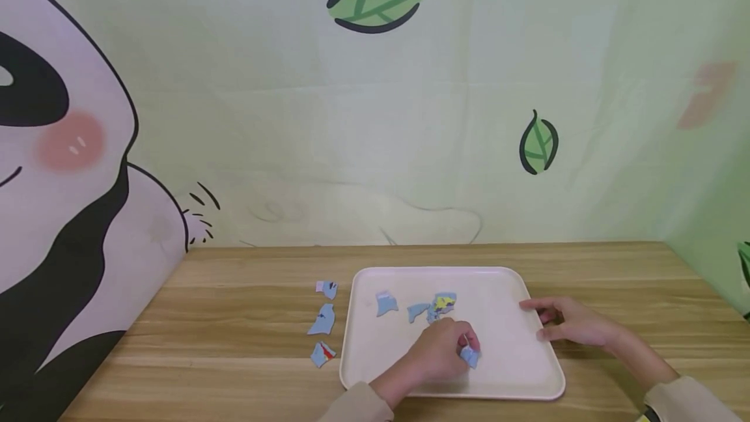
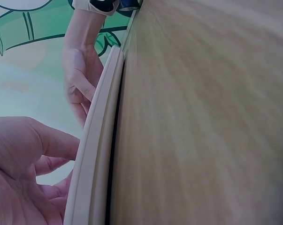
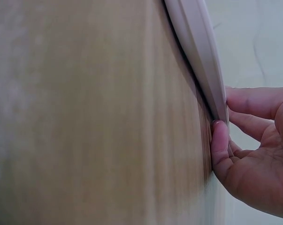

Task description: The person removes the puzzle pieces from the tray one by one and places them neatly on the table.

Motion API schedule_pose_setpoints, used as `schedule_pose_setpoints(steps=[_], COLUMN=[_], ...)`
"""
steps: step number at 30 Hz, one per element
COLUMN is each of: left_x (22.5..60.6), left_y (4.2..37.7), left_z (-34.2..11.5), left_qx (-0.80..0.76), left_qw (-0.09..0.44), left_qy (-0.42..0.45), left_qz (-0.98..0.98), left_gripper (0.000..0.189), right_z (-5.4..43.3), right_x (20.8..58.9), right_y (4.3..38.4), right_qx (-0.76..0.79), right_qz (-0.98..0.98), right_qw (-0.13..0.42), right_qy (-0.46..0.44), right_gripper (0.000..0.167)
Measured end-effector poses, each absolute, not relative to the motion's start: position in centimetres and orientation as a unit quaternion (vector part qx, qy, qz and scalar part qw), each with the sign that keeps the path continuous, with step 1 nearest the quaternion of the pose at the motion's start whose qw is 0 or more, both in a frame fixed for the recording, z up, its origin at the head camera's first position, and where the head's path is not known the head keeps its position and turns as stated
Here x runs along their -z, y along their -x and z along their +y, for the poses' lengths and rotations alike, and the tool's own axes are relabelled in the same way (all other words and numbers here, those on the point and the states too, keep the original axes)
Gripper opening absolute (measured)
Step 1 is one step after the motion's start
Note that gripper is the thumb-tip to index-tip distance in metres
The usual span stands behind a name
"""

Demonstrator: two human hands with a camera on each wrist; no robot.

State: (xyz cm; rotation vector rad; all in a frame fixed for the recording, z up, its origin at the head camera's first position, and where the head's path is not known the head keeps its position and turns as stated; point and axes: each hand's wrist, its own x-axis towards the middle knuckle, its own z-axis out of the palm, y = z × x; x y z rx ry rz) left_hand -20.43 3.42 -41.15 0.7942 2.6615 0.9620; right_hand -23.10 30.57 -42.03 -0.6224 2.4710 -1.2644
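Note:
My left hand [image 1: 439, 349] is over the white tray [image 1: 515, 370] and pinches a light-blue puzzle piece [image 1: 471, 357] between thumb and fingers. In the left wrist view the tray's rim hides that piece and the tips of the left hand [image 2: 26, 173]. Just beyond the knuckles lie joined blue and yellow puzzle pieces [image 1: 445, 302], with a curved blue piece [image 1: 417, 311] beside them. Another blue piece [image 1: 386, 303] sits farther left on the tray. At the tray's right edge my right hand [image 1: 571, 323] grips the rim; the right wrist view shows thumb and fingers [image 3: 249, 101] on it.
Left of the tray, three loose pieces lie in a column on the wooden table [image 1: 246, 331]: one blue and pale [image 1: 329, 289], one blue [image 1: 322, 320], one blue with red [image 1: 322, 354]. Behind the table hangs a printed backdrop [image 1: 263, 116] with leaves and a panda.

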Motion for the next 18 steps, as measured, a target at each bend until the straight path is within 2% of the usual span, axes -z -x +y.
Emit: schedule_pose_setpoints(steps=[8, 18], left_x=[41.5, 41.2], left_y=[20.6, 20.5], left_z=[2.6, -0.1], left_qx=[-0.388, -0.407], left_qw=[0.138, 0.109], left_qy=[-0.245, -0.252], left_qz=[0.878, 0.871], left_gripper=[0.030, 0.027], right_z=[30.5, 30.6], right_x=[42.0, 42.1], right_y=[23.0, 23.1], right_qx=[0.435, 0.436], right_qz=[0.863, 0.861], right_qw=[0.145, 0.142], right_qy=[0.214, 0.220], right_gripper=[0.058, 0.058])
